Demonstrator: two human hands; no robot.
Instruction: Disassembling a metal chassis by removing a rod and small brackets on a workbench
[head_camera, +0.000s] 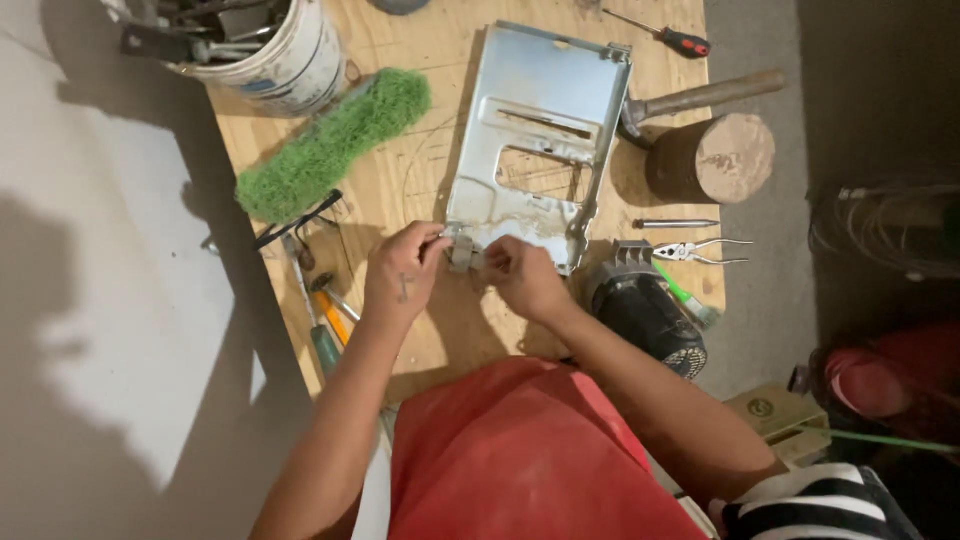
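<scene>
Head view: your left hand (402, 272) and right hand (520, 275) both pinch a small grey metal part (463, 252) between closed fingers, at the near edge of the grey sheet-metal plate (545, 110) lying flat on the plywood bench (420, 170). Pliers (700, 251), a black motor (645, 315) and a green brush (330, 145) lie nearby.

At the frame's centre, the left hand (400, 275) and right hand (522, 278) pinched a small grey metal part (463, 253), perhaps a bracket, at the lower edge of a grey metal plate (540, 110) lying on the plywood surface (420, 330). A green brush (330, 145) lay at upper left, pliers (700, 252) at right.
</scene>
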